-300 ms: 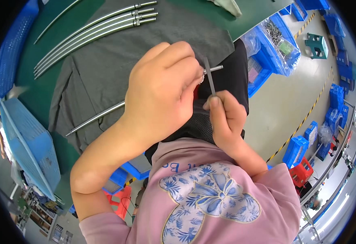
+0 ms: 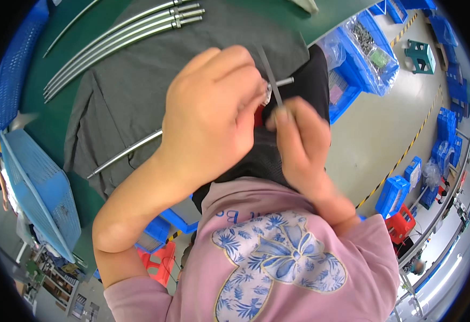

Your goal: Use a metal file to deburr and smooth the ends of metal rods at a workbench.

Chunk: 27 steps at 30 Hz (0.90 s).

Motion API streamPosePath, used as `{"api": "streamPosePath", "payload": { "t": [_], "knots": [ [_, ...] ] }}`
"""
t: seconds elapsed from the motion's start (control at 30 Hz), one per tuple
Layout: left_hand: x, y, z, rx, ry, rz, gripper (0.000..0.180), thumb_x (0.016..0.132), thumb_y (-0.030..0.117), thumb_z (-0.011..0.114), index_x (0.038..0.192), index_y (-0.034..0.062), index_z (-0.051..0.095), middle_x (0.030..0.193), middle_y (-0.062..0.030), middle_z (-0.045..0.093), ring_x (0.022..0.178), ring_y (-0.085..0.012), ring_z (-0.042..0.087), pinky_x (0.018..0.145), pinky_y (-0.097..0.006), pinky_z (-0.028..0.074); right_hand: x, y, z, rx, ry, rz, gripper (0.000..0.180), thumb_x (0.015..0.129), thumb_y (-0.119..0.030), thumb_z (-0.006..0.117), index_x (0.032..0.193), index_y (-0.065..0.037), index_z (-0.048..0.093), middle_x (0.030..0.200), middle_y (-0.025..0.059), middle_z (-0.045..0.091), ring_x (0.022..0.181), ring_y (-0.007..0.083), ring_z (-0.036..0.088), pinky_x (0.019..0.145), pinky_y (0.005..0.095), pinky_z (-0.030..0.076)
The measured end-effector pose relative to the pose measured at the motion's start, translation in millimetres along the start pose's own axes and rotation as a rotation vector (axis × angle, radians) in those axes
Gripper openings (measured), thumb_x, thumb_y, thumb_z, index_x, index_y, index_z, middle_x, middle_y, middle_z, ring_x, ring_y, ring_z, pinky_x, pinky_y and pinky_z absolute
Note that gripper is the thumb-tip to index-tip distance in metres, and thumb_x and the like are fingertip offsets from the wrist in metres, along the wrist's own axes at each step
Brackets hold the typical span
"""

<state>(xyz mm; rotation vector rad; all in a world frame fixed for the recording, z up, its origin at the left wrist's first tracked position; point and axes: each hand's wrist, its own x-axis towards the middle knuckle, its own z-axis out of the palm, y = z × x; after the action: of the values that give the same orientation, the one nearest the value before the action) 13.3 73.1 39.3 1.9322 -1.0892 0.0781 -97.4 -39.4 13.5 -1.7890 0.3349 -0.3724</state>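
Steel strip (image 2: 271, 79), thin and grey, pinched between right-hand fingers (image 2: 283, 119), closed tight on its lower end; upper end sticking up past the left knuckles. Left hand (image 2: 213, 115) curled shut around the end of a metal rod (image 2: 284, 81), only the tip poking out to the right, with a small silvery fitting (image 2: 267, 95) at the fingertips; a red bit just below, too hidden to identify. Both hands held above the lap, over black fabric, near the worktop (image 2: 41, 86) edge.

Advice for the step, as judgement: keep rod clamped firm in left fist, no twisting; guide strip with short right-hand strokes close to the rod tip; keep pinch low on strip for control; watch slip toward left knuckles.

Outward: rest of the same rod (image 2: 122, 154) apparently running down-left across grey cloth (image 2: 133, 86) on green worktop. More long curved rods (image 2: 122, 32) bundled at top. Blue mesh tray (image 2: 47, 193) at left. Blue bins (image 2: 369, 48) with bagged small parts at right, more stacked along the floor.
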Motion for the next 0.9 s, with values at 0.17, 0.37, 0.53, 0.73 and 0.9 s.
{"api": "streamPosePath", "payload": {
  "t": [0.17,0.37,0.53,0.73,0.9],
  "knots": [
    [-0.4,-0.9,2.4,-0.015,-0.006,-0.042,0.02,0.062,-0.008,0.069,0.067,0.0005,0.053,0.068,-0.0079,0.052,0.059,-0.0239,0.05,0.053,-0.031,0.04,-16.1,2.4,0.2,0.071,-0.006,0.123,0.022,0.096,-0.013,0.047,0.079,0.0,0.053,0.053,-0.0064,0.041,0.044,0.0008,0.031,0.042,0.0196,0.023],
    [-2.0,0.7,1.7,-0.021,-0.004,-0.047,0.02,0.062,-0.008,0.069,0.067,0.0008,0.052,0.068,-0.0076,0.052,0.059,-0.0238,0.049,0.053,-0.031,0.039,-14.9,-0.2,-4.0,0.137,-0.047,0.269,0.013,0.092,-0.005,0.051,0.082,0.001,0.055,0.055,0.0048,0.051,0.047,0.0077,0.045,0.046,0.0228,0.035],
    [-0.8,0.1,0.9,0.003,0.017,-0.003,0.02,0.062,-0.009,0.07,0.067,0.0005,0.052,0.069,-0.0072,0.052,0.06,-0.0232,0.049,0.053,-0.031,0.039,7.7,-10.2,0.4,0.178,-0.077,0.248,0.023,0.097,-0.014,0.045,0.079,-0.001,0.052,0.052,-0.0066,0.039,0.043,0.0,0.029,0.041,0.02,0.02],
    [1.8,-1.8,-0.2,0.026,0.003,0.011,0.02,0.063,-0.009,0.069,0.067,0.0004,0.052,0.069,-0.0072,0.052,0.06,-0.0233,0.05,0.053,-0.03,0.04,1.8,-5.3,-1.4,0.161,-0.077,0.217,0.024,0.098,-0.013,0.043,0.079,-0.001,0.051,0.052,-0.0065,0.039,0.042,0.0001,0.029,0.041,0.0192,0.02],
    [0.7,-1.0,1.5,0.002,-0.012,-0.037,0.02,0.063,-0.009,0.07,0.068,0.0004,0.053,0.069,-0.0068,0.052,0.06,-0.0221,0.051,0.053,-0.03,0.041,-27.0,13.5,-1.2,0.149,-0.043,0.226,0.024,0.098,-0.014,0.042,0.08,-0.002,0.05,0.051,-0.0071,0.036,0.042,0.0003,0.028,0.041,0.02,0.02]
  ]
}}
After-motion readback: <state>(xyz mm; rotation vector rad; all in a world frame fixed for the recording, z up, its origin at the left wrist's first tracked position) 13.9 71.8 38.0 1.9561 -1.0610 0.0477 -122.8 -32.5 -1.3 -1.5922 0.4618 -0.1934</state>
